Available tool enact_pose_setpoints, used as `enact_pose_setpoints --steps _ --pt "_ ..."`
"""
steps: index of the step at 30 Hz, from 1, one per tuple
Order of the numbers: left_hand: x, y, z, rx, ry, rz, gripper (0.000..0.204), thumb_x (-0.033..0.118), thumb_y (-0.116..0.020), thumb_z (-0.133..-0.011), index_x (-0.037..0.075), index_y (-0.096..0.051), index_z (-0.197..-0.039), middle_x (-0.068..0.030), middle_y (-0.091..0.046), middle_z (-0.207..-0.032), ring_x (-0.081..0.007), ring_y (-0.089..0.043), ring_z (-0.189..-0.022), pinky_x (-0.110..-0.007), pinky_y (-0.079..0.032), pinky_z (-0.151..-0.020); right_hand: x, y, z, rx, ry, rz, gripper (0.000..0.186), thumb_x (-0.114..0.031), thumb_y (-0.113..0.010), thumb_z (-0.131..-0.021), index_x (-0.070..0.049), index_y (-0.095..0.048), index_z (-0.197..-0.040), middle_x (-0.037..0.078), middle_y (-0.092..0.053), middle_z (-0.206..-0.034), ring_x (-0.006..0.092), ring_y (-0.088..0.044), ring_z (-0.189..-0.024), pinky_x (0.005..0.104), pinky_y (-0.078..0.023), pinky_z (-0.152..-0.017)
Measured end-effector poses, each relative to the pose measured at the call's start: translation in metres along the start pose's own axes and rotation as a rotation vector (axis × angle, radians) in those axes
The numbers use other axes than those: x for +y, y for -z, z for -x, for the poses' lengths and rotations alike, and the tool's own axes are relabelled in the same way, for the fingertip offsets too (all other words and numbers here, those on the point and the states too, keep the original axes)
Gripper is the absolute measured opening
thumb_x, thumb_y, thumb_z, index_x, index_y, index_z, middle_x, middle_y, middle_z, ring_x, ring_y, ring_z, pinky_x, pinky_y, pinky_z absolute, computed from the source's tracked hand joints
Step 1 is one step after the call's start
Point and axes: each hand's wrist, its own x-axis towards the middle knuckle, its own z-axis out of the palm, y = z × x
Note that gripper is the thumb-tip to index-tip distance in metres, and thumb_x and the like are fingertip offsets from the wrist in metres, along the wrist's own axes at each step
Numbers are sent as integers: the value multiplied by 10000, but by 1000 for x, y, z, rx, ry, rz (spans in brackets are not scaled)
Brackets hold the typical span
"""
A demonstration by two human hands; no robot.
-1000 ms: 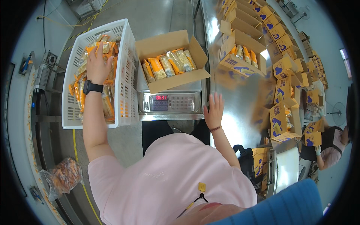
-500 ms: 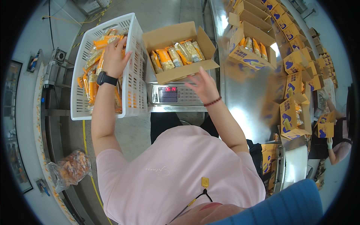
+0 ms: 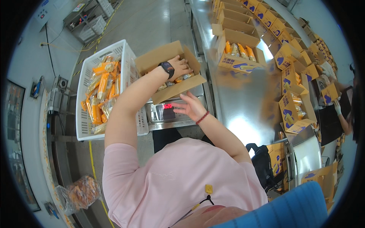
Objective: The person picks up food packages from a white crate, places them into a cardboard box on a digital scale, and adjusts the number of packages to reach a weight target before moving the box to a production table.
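Observation:
My left hand (image 3: 179,66), with a dark watch at its wrist, reaches down into an open cardboard box (image 3: 164,56). Its fingers are spread over the packets (image 3: 181,78) inside, long and wrapped in orange and clear film, and it covers part of them. The box rests on a metal weighing scale (image 3: 156,113) with a red lit display. My right hand (image 3: 193,107), open with fingers apart, is at the box's front flap, just above the scale's panel. Left of the box, a white slotted crate (image 3: 81,81) holds many more such packets (image 3: 102,87).
A steel table (image 3: 235,98) runs along the right, bearing a filled box (image 3: 243,67) and rows of printed cartons (image 3: 292,114). At the far right another person (image 3: 330,125) handles a carton. A clear bag of orange pieces (image 3: 81,192) lies at lower left.
My left hand has moved right, from the packets in the crate into the box. The right hand has shifted slightly down and left. The view has shifted, and the scale's display has changed.

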Motion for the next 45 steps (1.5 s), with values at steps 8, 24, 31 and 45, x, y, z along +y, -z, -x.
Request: enact_pose_setpoints --steps 8,24,31,45 --pt "-14 49 47 315 182 307 593 153 -735 -576 28 -465 -1089 -166 -487 -1103 -346 -470 -1058 -407 -394 -919 -3 56 23 102 22 -61 860 -129 -596 -850 -57 51 -1413 144 -353 -1245 370 -540 -1066 475 -501 -833" --pt "41 5 313 292 1136 615 752 153 -682 -766 8 -264 -1374 -229 -405 -1318 -327 -405 -1227 -367 -341 -1006 -10 60 13 190 60 -69 457 -243 -530 -901 -43 -327 -1258 141 -410 -1242 361 -516 -1103 466 -471 -868" --pt "26 72 218 612 671 456 577 131 -654 -785 13 -404 -1292 -188 -476 -1252 -343 -449 -1163 -370 -374 -974 -29 -2 -31 95 -4 -172 399 -229 -509 -902 -16 -391 -1218 166 -451 -1199 338 -506 -1090 493 -442 -902" --pt "44 56 25 -47 15 94 408 179 -604 -737 183 -524 -1137 -47 -555 -1103 -217 -499 -1122 -407 -409 -892 -30 22 24 110 463 -128 353 -37 -458 -863 16 -385 -1204 168 -531 -1091 309 -598 -950 426 -569 -665"
